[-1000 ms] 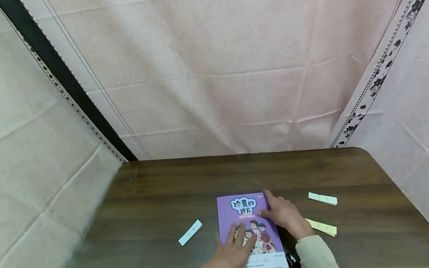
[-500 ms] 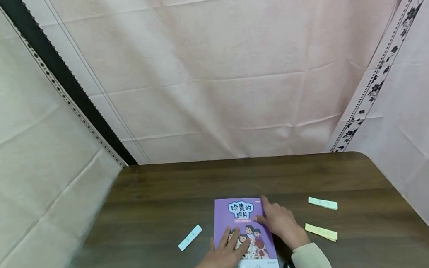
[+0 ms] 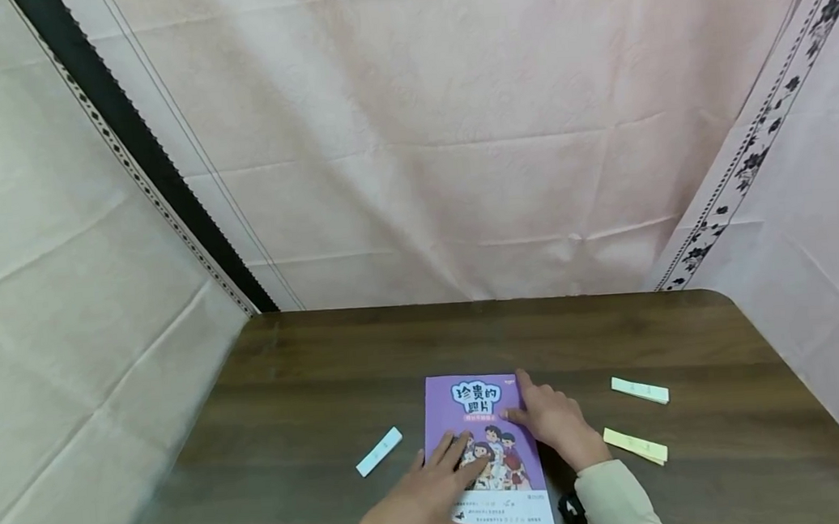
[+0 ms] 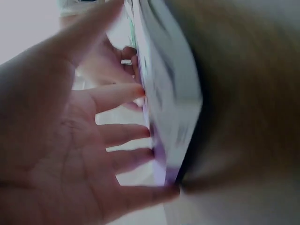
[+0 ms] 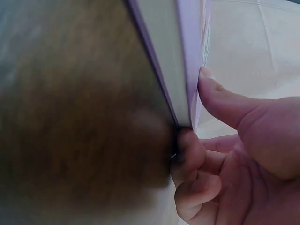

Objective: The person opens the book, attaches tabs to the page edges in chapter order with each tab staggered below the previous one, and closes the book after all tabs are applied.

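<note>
A purple paperback book (image 3: 513,515) with a cartoon family and a white lower band lies face up on the wooden table. My left hand (image 3: 418,502) rests its spread, fairly straight fingers over the left side of the cover. In the left wrist view, the fingertips (image 4: 140,91) touch the cover near the spine side. At the upper right corner, my right hand (image 3: 557,423) holds the book's edge. The right wrist view has its thumb (image 5: 220,96) on the cover and curled fingers at the edge of the pages.
A pale blue paper strip (image 3: 378,451) lies left of the book. To the right are a pale green strip (image 3: 640,390) and a yellow strip (image 3: 635,446). Behind the table (image 3: 324,358) hangs a pale cloth (image 3: 418,132), with cloth also along both sides.
The book's near end has swung slightly left, so it lies straighter. My left hand has shifted a little left on the cover. The right hand keeps its hold; the head view shifted slightly.
</note>
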Available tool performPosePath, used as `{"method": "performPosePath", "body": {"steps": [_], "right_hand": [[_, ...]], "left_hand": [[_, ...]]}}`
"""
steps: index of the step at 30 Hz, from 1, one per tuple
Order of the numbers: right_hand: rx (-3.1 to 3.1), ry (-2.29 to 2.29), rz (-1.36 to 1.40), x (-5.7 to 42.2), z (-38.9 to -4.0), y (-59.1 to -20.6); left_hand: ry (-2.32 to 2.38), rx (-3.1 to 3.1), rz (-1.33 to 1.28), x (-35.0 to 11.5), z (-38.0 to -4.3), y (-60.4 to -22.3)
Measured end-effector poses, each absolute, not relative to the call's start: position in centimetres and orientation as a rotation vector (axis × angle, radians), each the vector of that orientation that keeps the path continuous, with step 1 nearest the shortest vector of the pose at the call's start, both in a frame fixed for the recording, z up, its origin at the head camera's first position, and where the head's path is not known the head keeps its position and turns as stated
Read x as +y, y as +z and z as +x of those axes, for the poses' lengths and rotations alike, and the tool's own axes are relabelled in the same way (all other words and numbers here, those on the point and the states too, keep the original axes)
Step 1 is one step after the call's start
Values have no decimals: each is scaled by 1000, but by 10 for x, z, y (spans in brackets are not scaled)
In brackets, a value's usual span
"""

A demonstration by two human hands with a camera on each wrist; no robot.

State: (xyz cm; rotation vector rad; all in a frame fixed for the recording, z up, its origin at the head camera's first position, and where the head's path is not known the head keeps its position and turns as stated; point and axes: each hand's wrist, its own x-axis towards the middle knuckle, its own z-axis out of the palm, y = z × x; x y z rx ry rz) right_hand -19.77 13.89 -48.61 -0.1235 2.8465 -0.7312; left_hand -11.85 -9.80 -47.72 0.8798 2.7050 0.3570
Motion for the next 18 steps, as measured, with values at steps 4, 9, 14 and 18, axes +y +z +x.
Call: {"method": "performPosePath", "body": {"steps": [4,9,14,18], "right_hand": [[2838,-730,-122,144,-203,-484],[2803,-727,-108,146,-206,-485],[2794,-741,-113,144,-204,-488],[2794,-751,-121,144,-203,-489]], "left_hand": [[505,2844,922,-115,-127,-467],[563,3106,714,-149,-136,-460],[517,3199,412,-185,-138,-467],[516,3142,264,-202,-140,-474]]}}
